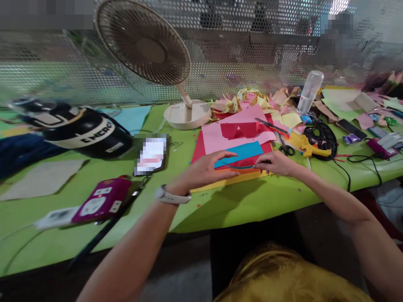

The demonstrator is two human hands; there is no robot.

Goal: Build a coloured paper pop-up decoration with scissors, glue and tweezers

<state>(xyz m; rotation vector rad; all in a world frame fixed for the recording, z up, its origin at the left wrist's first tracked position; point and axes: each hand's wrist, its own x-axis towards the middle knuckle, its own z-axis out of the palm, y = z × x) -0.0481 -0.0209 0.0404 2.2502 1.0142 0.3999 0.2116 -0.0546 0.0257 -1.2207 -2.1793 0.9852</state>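
Observation:
My right hand (276, 163) is closed in a pinch on one end of a thin blue paper strip (244, 167). The strip runs left toward my left hand (204, 171), whose thumb and fingers are spread apart with nothing gripped between them. Just beyond both hands lies a flat blue paper piece (242, 153). Beneath it are red paper (199, 147), pink paper (214, 136) and a yellow sheet (220, 183). A folded red paper piece (238, 131) with a small triangular opening rests on the pink sheet.
Scissors (286, 147) and a yellow glue gun (313, 147) lie right of the papers. Paper scraps (242, 100) pile up behind. A fan (185, 113), black bottle (91, 132), phone (152, 155) and purple power bank (102, 199) stand or lie to the left.

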